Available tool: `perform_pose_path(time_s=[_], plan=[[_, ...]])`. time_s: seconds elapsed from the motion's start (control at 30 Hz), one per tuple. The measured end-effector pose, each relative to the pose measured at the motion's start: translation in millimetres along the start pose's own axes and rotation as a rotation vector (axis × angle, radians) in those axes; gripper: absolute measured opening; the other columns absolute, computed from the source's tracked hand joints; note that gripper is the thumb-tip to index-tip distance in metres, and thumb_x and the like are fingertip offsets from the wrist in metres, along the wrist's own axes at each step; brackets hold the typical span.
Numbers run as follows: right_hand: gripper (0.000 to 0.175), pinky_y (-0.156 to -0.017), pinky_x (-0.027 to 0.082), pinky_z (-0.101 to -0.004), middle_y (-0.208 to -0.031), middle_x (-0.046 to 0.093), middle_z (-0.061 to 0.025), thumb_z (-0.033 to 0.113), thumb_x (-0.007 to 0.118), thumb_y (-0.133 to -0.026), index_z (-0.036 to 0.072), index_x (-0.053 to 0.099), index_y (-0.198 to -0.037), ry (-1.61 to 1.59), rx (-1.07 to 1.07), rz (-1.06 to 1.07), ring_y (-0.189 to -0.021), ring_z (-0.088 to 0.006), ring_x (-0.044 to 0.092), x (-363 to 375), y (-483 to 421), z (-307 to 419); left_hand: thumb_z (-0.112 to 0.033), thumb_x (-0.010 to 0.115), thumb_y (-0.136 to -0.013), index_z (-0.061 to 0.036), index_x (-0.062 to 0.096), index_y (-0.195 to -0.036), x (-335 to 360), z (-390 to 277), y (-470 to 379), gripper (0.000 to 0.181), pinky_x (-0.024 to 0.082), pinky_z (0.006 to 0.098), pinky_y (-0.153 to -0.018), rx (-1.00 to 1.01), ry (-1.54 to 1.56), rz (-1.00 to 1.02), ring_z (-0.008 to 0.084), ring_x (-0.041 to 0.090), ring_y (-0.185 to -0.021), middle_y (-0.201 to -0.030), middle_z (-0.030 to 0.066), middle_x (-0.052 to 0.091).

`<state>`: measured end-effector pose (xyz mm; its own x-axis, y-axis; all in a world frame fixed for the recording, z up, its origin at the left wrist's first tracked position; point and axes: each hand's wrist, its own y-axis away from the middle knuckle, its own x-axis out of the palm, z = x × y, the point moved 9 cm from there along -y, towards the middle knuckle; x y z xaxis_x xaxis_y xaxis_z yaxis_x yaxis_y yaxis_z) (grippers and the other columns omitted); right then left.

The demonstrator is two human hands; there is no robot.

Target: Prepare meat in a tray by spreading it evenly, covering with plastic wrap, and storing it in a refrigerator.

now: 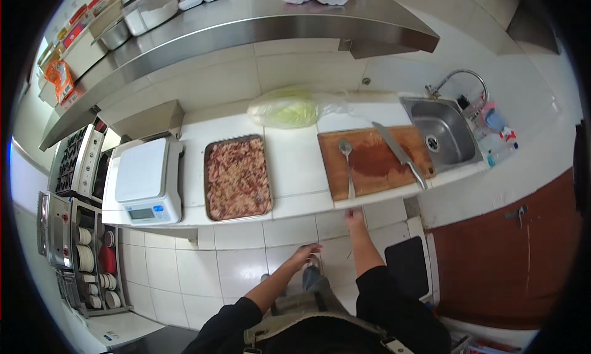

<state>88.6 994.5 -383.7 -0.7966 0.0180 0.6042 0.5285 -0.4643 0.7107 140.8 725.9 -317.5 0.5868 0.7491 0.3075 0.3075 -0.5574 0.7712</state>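
My left hand [304,255] hangs in the air before the counter, over the tiled floor, with loosely bent fingers and nothing seen in it. My right hand [354,218] is at the counter's front edge, just below the handle end of a metal spoon [346,147]; its fingers are partly hidden. The spoon lies on a wooden cutting board [334,169] that has a wet red stain. Across the board's right part rests a kitchen knife [392,144], its handle reaching past the front edge. Left of the board, a metal tray [271,201] holds chopped raw meat [238,178].
A digital scale [143,172] stands at the counter's left end. Behind the board lies a bagged cabbage-like vegetable [286,107]. A steel sink [443,123] with a tap [461,72] is on the right. A steel shelf [258,24] overhangs the counter.
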Motion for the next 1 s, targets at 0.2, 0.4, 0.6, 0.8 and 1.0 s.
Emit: perform_pose_path(time_s=[0.2, 0.4, 0.6, 0.8, 1.0], plan=[[0.046, -0.098, 0.05, -0.0389, -0.13, 0.058, -0.0046, 0.041, 0.052, -0.1, 0.011, 0.05, -0.135, -0.092, -0.012, 0.315, -0.115, -0.0188, 0.057, 73.1, -12.8, 20.3, -0.044, 0.056, -0.094, -0.0149, 0.065, -0.121, 74.3, -105.4, -129.4, 0.041, 0.041, 0.0347, -0.084, 0.195, 0.195, -0.262, 0.0177, 0.055, -0.106, -0.119, 0.0013, 0.062], [0.05, -0.101, 0.047, -0.0403, -0.134, 0.055, -0.0048, 0.043, 0.052, -0.099, 0.012, 0.047, -0.138, -0.051, 0.078, 0.452, -0.119, -0.0203, 0.055, 73.2, -24.4, 17.2, -0.043, 0.056, -0.094, -0.0138, 0.065, -0.121, 82.4, -119.7, -192.5, 0.04, 0.041, 0.0365, -0.086, 0.267, 0.246, -0.452, 0.018, 0.056, -0.106, -0.119, 0.0022, 0.063], [0.053, -0.105, 0.045, -0.0416, -0.138, 0.052, -0.005, 0.044, 0.053, -0.099, 0.013, 0.044, -0.141, 0.045, 0.169, 0.608, -0.123, -0.0219, 0.053, 64.9, -14.3, 15.1, -0.041, 0.057, -0.093, -0.0126, 0.065, -0.12, 55.1, -133.4, -210.2, 0.04, 0.042, 0.0382, -0.089, 0.351, 0.027, -0.583, 0.0182, 0.058, -0.105, -0.118, 0.0031, 0.064], [0.056, -0.107, 0.042, -0.0458, -0.142, 0.049, -0.0056, 0.045, 0.054, -0.098, 0.014, 0.041, -0.143, 0.29, 0.277, 0.617, -0.126, -0.0248, 0.051, 35.3, 14.2, 42.8, -0.04, 0.058, -0.093, -0.0115, 0.065, -0.12, 33.7, -150.4, -219.4, 0.04, 0.043, 0.0399, -0.091, 0.432, -0.439, -0.738, 0.0185, 0.059, -0.105, -0.118, 0.004, 0.064], [0.044, -0.106, 0.041, -0.0479, -0.137, 0.052, -0.0075, 0.04, 0.049, -0.101, 0.013, 0.045, -0.136, 0.587, 0.164, 0.312, -0.121, -0.0259, 0.053, -5.0, 44.1, 78.5, -0.039, 0.058, -0.092, -0.0103, 0.065, -0.119, 3.4, -145.0, -213.1, 0.04, 0.043, 0.0416, -0.093, 0.562, -0.809, -0.859, 0.0188, 0.06, -0.104, -0.117, 0.0048, 0.065]])
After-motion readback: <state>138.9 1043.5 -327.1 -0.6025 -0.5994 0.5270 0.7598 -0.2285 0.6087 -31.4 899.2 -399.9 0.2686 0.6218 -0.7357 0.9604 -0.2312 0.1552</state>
